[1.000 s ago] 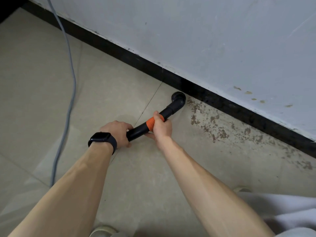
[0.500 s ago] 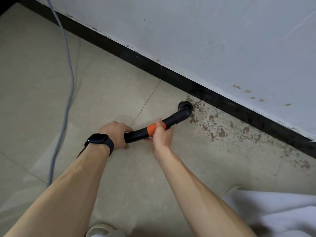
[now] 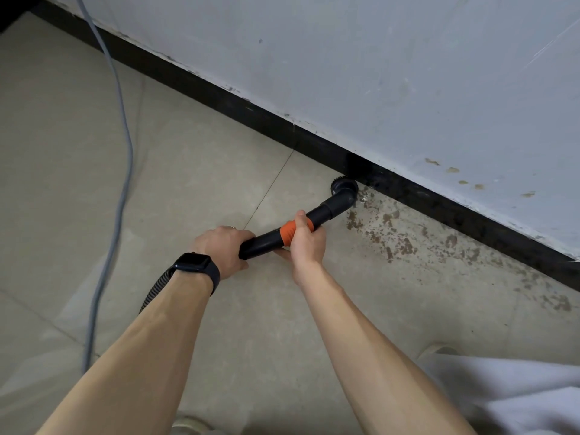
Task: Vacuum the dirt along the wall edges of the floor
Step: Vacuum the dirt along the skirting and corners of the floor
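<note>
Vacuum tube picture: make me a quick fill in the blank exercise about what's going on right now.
The right hand grips the vacuum tube at its ____ band.
The left hand, also gripping the tube, has a dark ____ on its wrist.
The brush nozzle sits against a baseboard coloured ____.
The brown dirt lies to the ____ of the nozzle.
Missing: orange, watch, black, right.

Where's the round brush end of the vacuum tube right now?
In the head view the brush end sits just right of centre, at the foot of the black skirting board, at the left end of the brown dirt.
</note>
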A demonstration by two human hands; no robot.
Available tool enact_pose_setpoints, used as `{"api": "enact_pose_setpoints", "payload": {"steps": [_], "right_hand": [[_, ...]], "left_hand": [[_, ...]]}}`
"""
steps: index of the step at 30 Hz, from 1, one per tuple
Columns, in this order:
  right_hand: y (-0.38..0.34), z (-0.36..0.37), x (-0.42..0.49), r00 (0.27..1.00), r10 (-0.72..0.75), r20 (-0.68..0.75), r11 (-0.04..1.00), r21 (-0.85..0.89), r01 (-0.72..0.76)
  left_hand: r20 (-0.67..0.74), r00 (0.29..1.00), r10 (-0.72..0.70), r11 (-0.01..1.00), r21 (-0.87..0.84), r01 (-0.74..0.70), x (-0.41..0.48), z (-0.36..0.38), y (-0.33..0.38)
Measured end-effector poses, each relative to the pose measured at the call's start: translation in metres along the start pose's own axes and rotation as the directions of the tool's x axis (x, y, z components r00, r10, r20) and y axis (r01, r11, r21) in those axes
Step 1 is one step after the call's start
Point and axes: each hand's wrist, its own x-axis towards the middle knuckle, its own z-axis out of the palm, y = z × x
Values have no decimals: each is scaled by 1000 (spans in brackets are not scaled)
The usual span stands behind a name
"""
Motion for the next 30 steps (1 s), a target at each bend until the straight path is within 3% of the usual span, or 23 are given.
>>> {"api": "enact_pose_setpoints", "payload": {"steps": [23, 30], "right_hand": [[-23, 22, 11, 991, -30, -133, 996, -82, 19], [-30, 36, 10, 996, 5, -88, 999, -45, -9]], "left_hand": [[-120, 990, 68, 997, 47, -63, 11, 18, -2], [-156, 987, 38, 999, -12, -40, 16, 11, -13]]}}
